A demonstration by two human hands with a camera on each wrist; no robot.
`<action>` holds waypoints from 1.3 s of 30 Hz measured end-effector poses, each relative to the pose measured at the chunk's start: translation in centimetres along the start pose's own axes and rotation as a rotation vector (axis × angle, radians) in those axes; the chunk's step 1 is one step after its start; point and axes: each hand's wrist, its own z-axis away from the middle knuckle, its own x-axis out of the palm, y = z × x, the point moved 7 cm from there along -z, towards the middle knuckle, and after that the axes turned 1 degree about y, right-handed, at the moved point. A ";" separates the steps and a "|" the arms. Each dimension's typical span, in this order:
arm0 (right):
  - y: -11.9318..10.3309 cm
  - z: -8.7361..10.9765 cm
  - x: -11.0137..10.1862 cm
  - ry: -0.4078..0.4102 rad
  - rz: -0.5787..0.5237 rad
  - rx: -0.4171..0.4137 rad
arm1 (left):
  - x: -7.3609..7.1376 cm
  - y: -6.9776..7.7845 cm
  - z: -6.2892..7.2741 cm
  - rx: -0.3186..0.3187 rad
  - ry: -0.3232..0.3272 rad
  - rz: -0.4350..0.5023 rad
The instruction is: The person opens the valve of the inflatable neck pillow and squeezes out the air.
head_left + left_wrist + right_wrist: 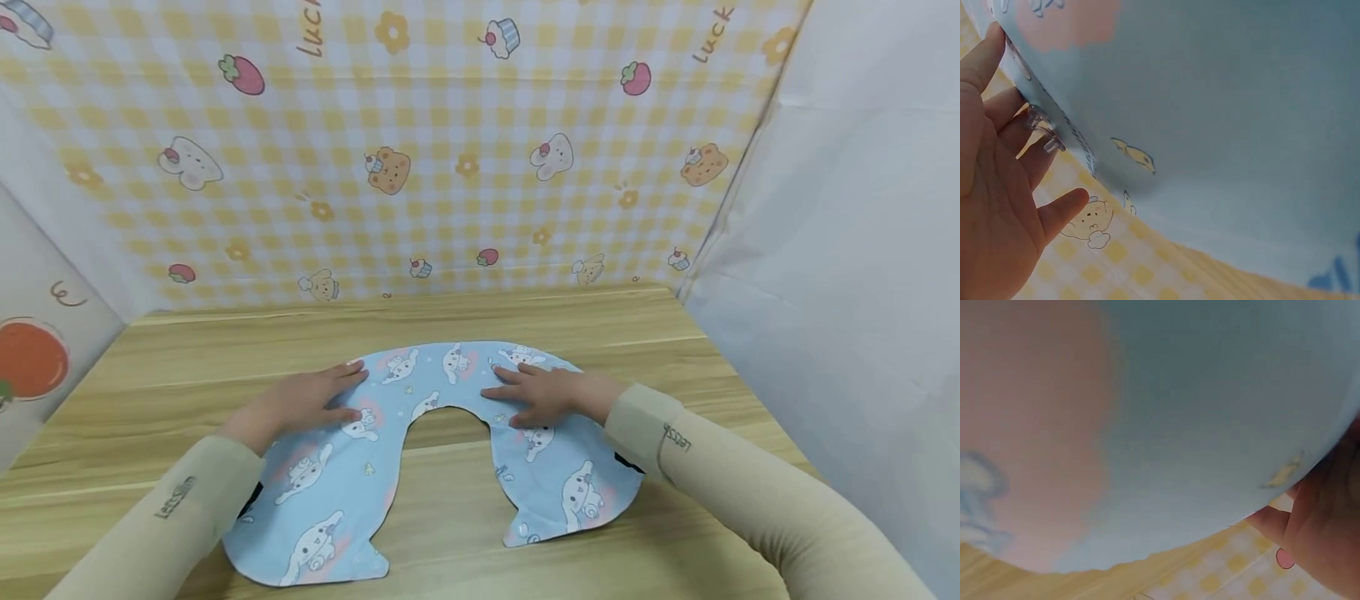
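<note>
A light blue U-shaped piece (423, 383) printed with white long-eared cartoon puppies lies on the wooden table, its two ends pointing toward me. My left hand (311, 402) rests on the upper left of its curve with the fingers spread. On the opposite side, my right hand (551, 393) lies on it too, fingers apart and fairly straight. In the left wrist view, the left fingers touch the stitched edge beside a small clear plastic part (1045, 128). The right wrist view shows the blue surface close up, hiding most of the right fingers.
The wooden table (442, 500) meets a yellow checked cloth backdrop (465, 200) with cartoon prints. A white sheet (840, 217) hangs along the right side, and a white panel (45, 267) with a tomato-like print stands at the left.
</note>
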 end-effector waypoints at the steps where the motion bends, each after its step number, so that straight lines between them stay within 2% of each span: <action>1: 0.2 0.2 0.1 0.002 -0.004 -0.005 | -0.1 0.0 0.1 0.000 0.006 -0.004; 13: 2.1 2.6 0.8 0.064 -0.155 -0.090 | 0.3 -0.3 0.2 -0.007 0.013 -0.010; 19: 1.2 3.8 0.0 0.201 -0.135 -0.213 | 0.0 0.1 0.3 -0.019 0.021 -0.022; 23: 0.2 4.1 0.2 0.279 -0.105 -0.275 | -0.2 0.8 0.4 0.027 0.042 -0.058; 28: 0.0 4.3 1.5 0.278 -0.078 -0.252 | -0.1 1.4 0.7 0.075 0.040 -0.112; 34: 0.0 5.1 1.9 0.270 -0.068 -0.246 | 0.1 1.1 1.3 0.098 0.073 -0.083; 39: -0.1 6.0 1.9 0.275 -0.063 -0.267 | 0.4 0.5 1.4 0.089 0.089 -0.076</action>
